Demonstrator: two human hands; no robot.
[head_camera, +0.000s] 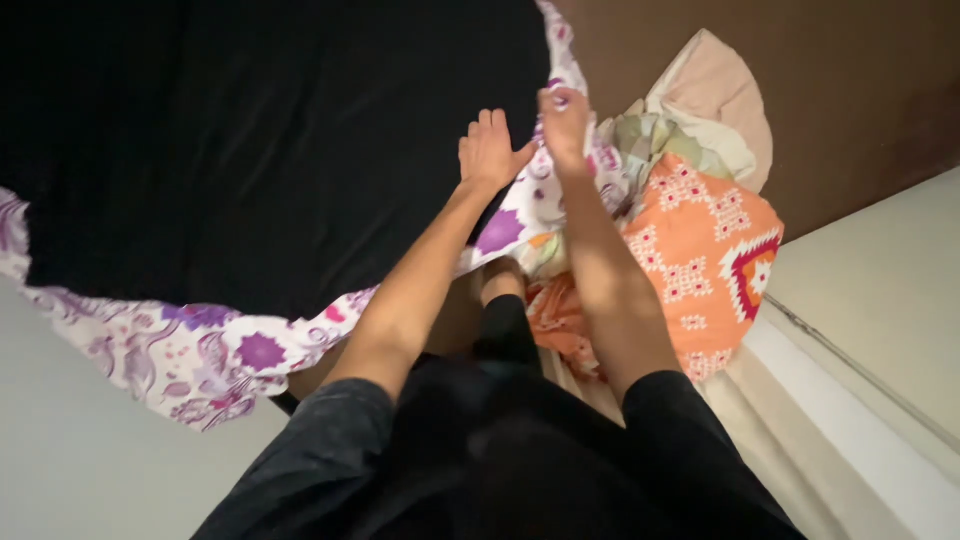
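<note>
Head view, looking down: the right hand (563, 118) pinches the edge of a white cotton sheet printed with purple flowers (205, 355), which borders a black mattress (260, 150). The left hand (488, 152) rests open and flat beside it, gripping nothing, near an orange patterned cushion (705, 250).

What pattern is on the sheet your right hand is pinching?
White sheet with purple flowers and pink accents, pinched in the right hand; clearest in the head view.

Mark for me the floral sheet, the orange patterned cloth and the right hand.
floral sheet (500, 232): head view, on the white and purple edge between the forearms.
orange patterned cloth (700, 250): head view, on its orange middle.
right hand (563, 118): head view, on the back of the hand pinching the sheet's edge.
</note>
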